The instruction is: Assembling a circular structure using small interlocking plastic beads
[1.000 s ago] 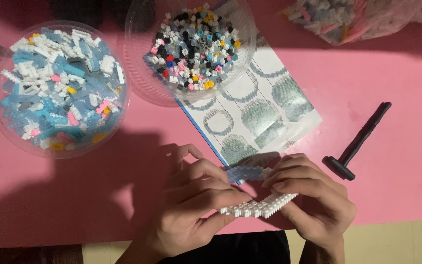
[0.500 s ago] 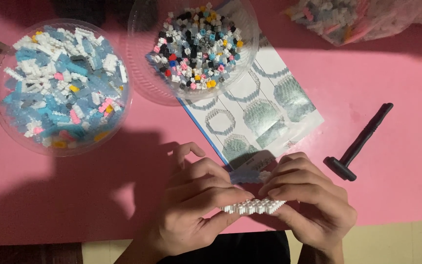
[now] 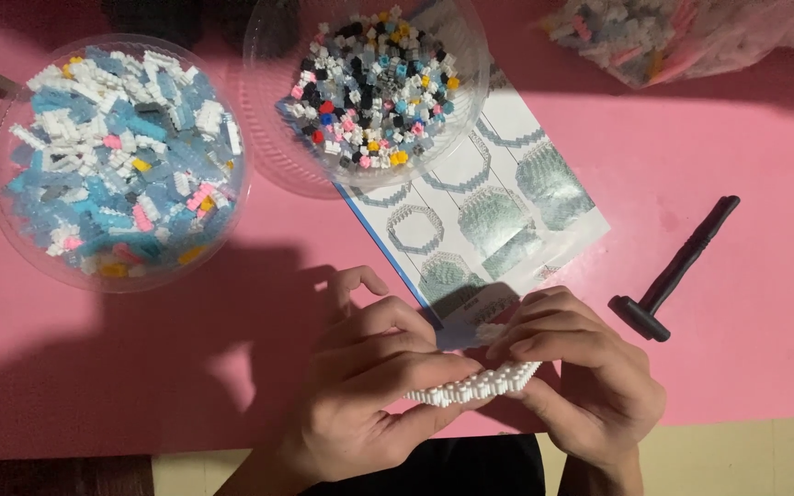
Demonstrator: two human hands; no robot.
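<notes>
Surface: pink mat (image 3: 746, 367) over a table, a pale strip of tabletop along the near edge, dark shadow at the far left
Left hand (image 3: 374, 390): curled shut on the left end of the white brick assembly (image 3: 475, 384), fingers over the top, thumb below
Right hand (image 3: 581, 367): closed on the right end of the same piece, fingertips pressing its upper edge; the two hands sit together, nearly touching
Hold: low over the near edge of the mat, studs facing the camera, likely so both ends are braced while pressed
Instruction sheet (image 3: 498, 211): white printed page with blue edge and grey-green step drawings, lying aslant just beyond the hands, its far corner under a bowl
Left bowl (image 3: 2, 147): clear round tub of white, pale blue and pink bricks, well apart from the hands
Centre bowl (image 3: 273, 101): clear tub of small mixed-colour bricks
Black tool (image 3: 677, 271): hammer-shaped separator, lying free to the right
Bag (image 3: 682, 37): clear plastic pouch of bricks, far right corner
</notes>
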